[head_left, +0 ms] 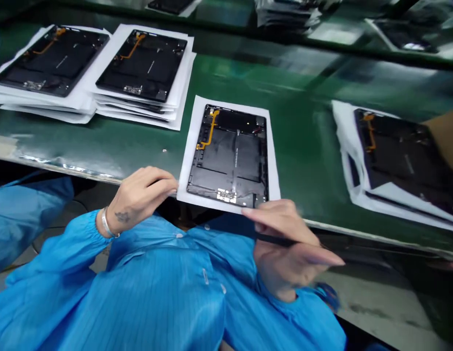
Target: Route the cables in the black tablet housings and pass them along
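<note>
At the bench edge (65, 158), left fingers (156, 178) curl against white paper (185, 165), right fingers (273, 214) grip a black stylus (273, 239).

Matt black plastic tablet housing (228, 156) lies on smooth white paper (191, 146) over a glossy green bench mat (303, 161).

You have no legible text in view: the white label (226, 195) at the near end of the tablet back panel (228, 156) seems printed, but reads too small to confirm.

L hand (140, 197): fingers curled | R hand (285, 248): pinching, motion-blurred
</note>
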